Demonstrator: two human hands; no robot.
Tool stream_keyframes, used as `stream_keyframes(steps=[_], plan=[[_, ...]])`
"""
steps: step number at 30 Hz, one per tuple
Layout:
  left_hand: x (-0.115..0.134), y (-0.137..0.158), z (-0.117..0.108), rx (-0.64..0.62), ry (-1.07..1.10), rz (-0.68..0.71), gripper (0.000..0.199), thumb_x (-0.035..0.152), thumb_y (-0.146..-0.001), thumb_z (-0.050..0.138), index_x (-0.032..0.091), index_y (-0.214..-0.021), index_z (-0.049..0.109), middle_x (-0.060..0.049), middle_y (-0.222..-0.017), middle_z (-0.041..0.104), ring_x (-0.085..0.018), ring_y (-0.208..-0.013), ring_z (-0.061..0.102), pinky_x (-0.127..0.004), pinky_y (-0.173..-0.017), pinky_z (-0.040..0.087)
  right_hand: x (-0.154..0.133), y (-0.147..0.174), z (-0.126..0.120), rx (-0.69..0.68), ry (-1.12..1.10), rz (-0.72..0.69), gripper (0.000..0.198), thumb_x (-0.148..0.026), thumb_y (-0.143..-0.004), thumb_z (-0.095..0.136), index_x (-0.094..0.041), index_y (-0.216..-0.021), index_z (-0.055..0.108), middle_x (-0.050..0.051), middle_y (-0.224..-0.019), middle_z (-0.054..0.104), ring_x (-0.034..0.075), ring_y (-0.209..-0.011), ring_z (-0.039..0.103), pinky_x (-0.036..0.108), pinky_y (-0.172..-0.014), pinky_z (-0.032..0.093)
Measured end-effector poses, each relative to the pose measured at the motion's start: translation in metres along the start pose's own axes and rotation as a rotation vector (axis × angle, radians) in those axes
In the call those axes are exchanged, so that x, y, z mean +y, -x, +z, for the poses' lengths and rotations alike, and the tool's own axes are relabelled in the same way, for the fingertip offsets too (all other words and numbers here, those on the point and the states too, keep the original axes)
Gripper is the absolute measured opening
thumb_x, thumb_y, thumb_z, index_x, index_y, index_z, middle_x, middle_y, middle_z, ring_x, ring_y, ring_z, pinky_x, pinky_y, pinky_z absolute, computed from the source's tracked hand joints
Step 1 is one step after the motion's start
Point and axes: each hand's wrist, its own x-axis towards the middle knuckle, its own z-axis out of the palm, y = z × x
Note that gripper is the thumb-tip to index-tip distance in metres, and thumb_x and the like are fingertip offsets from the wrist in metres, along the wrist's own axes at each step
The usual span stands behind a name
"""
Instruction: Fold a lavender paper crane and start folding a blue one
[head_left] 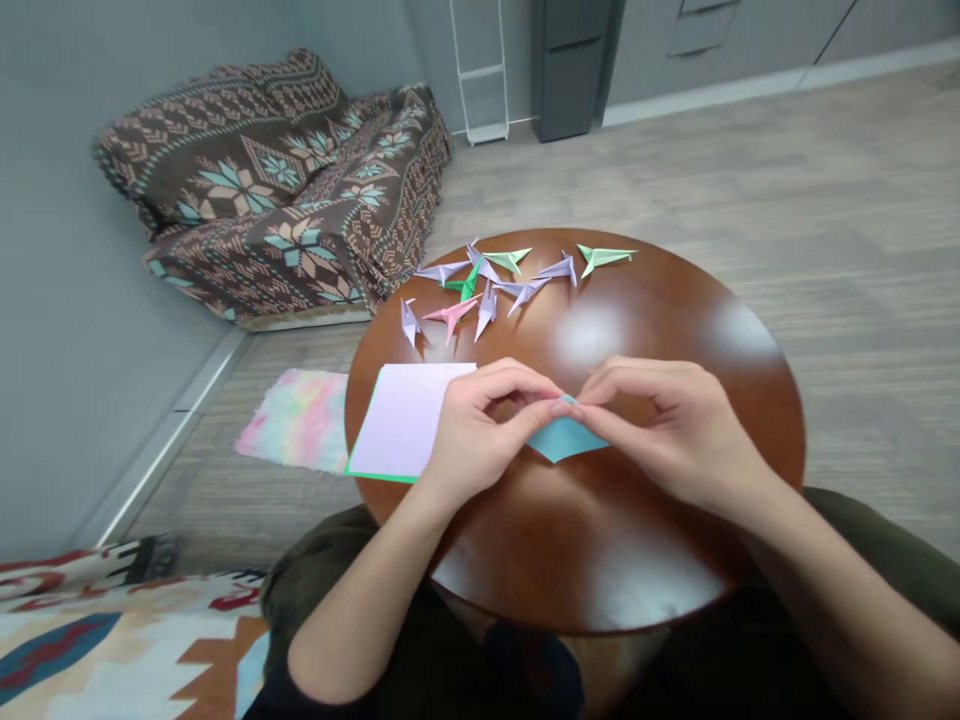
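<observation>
A piece of blue origami paper (564,440) is held between my two hands just over the round table. Its lower edge comes to a point toward me, and its upper part is mostly hidden by my fingers. My left hand (499,412) pinches it from the left with thumb and index finger. From the other side, my right hand (649,415) pinches the same paper, the fingertips of both hands nearly meeting at its top. To the left, partly behind my left hand, lies a stack of lilac paper sheets (409,415) with a green edge showing beneath.
Several folded paper cranes (487,310) in lilac, green and pink stand along the far left of the brown round table (675,320). Beyond it are a sofa (300,200) with a patterned cover and a pastel fluffy rug (296,420). My legs are under the near edge.
</observation>
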Motion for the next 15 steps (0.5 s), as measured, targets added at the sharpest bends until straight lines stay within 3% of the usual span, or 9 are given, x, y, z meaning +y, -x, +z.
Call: stream_keyframes(steps=[10,15], plan=[[0.0047,0.0013,-0.0033,-0.059,-0.108,0.134,0.008,0.023,-0.092,0.075,0.019,-0.085,0.078,-0.004,-0.085,0.076,-0.015,-0.077,0.068,-0.028,-0.072,0.054,-0.0045,0.0006,0.0048,0.0,0.086,-0.081,0.02,-0.02,-0.093,0.071,-0.023,-0.073,0.068,0.002,-0.071,0.074,0.018,-0.065,0.065,0.034,-0.065,0.046],[0.0068,0.0016,-0.0047,-0.076,-0.1,0.131,0.013,0.02,-0.098,0.067,0.018,-0.088,0.075,-0.005,-0.089,0.075,-0.015,-0.081,0.068,-0.027,-0.074,0.052,-0.0054,0.0009,0.0063,0.012,0.079,-0.084,0.02,-0.019,-0.094,0.071,-0.021,-0.075,0.067,0.003,-0.073,0.073,0.017,-0.065,0.064,0.033,-0.064,0.046]])
